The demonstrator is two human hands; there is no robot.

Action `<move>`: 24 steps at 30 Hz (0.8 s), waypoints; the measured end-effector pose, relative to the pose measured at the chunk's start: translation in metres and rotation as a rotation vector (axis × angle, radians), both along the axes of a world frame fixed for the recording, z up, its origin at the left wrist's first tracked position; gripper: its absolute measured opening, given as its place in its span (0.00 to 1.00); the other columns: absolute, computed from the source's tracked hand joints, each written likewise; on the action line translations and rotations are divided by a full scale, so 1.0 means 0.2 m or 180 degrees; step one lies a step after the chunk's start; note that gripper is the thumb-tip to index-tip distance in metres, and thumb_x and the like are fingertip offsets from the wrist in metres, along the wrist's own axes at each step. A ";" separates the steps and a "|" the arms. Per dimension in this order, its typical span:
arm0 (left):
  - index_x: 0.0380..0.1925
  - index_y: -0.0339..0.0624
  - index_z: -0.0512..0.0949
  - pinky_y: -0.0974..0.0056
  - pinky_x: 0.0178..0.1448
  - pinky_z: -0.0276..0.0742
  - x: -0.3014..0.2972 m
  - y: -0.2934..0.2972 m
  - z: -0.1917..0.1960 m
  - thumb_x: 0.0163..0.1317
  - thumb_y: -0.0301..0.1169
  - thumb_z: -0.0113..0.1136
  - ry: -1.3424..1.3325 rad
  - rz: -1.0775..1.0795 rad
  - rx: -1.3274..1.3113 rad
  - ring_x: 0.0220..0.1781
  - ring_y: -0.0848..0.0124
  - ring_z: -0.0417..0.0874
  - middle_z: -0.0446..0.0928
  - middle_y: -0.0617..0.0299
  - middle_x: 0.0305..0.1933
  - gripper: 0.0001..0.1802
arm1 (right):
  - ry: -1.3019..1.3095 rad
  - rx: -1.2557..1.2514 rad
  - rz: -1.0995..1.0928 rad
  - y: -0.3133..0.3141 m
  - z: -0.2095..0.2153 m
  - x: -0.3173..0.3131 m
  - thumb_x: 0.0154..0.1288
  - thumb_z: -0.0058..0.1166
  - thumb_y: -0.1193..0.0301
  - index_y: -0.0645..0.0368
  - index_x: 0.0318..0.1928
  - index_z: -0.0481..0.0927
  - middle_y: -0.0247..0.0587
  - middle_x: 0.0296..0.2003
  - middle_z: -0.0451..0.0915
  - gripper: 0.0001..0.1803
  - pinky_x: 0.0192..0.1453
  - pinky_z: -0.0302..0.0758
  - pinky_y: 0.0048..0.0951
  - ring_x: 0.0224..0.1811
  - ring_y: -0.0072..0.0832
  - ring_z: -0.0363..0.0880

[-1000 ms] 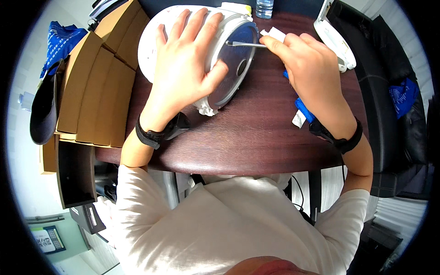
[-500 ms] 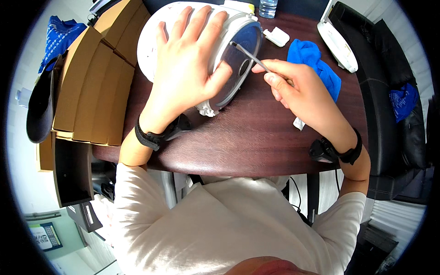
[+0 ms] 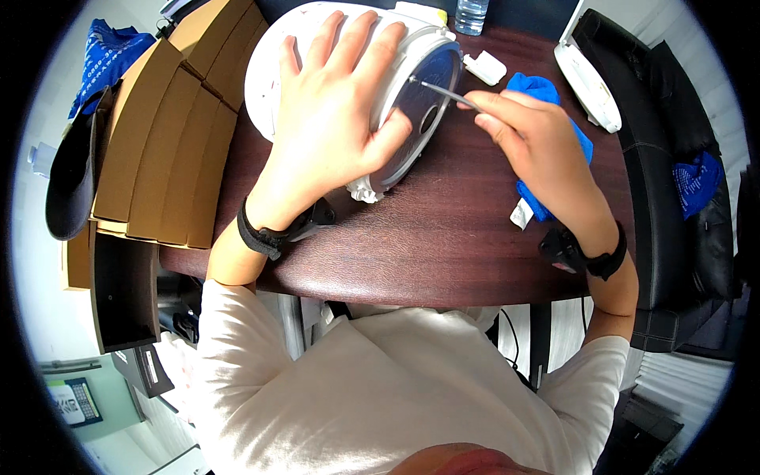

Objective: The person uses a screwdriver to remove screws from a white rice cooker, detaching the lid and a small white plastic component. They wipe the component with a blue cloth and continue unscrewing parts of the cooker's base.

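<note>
A white, rounded appliance (image 3: 265,79) with a round, dark glossy face (image 3: 443,70) stands tilted on the brown table (image 3: 412,245). My left hand (image 3: 336,119) lies over its white shell, fingers spread, with the thumb across the rim of the face. Between the thumb and fingers of my right hand (image 3: 542,146) is a thin metal-shafted tool (image 3: 440,90). Its tip meets the upper left part of the face, near the rim; my grip hides the other end. A blue cloth (image 3: 534,85) lies behind and beneath the right hand.
Cardboard boxes (image 3: 158,134) line the table's left side. At the back are a water bottle (image 3: 471,16) and a small white plastic piece (image 3: 485,68). A white oval cover (image 3: 586,83) is at the right edge, beside a black sofa (image 3: 665,237).
My right hand has drawn slightly to the right and its wrist has turned, so more of the tool's shaft shows. The whole view has shifted a little; the left hand keeps its place on the appliance.
</note>
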State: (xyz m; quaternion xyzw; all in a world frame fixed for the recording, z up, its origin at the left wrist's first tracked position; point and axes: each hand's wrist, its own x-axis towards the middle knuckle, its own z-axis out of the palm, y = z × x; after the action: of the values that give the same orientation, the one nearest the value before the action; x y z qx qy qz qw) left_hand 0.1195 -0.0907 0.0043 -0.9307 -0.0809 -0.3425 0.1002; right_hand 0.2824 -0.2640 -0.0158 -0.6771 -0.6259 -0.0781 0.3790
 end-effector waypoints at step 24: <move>0.64 0.47 0.68 0.31 0.69 0.52 0.00 -0.01 0.00 0.46 0.43 0.57 -0.0018 0.0050 -0.0090 0.71 0.44 0.63 0.67 0.47 0.67 0.40 | 0.2755 -0.0996 0.0284 -0.07 0.06 -0.11 0.75 0.47 0.68 0.62 0.48 0.80 0.24 0.17 0.68 0.13 0.21 0.63 0.17 0.17 0.12 0.65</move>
State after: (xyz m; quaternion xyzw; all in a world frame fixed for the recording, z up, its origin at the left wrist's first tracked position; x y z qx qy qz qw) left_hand 0.1191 -0.0924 0.0044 -0.9303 -0.0934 -0.3431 0.0895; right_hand 0.2597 -0.2772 -0.0033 -0.6689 -0.4429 0.3237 0.5017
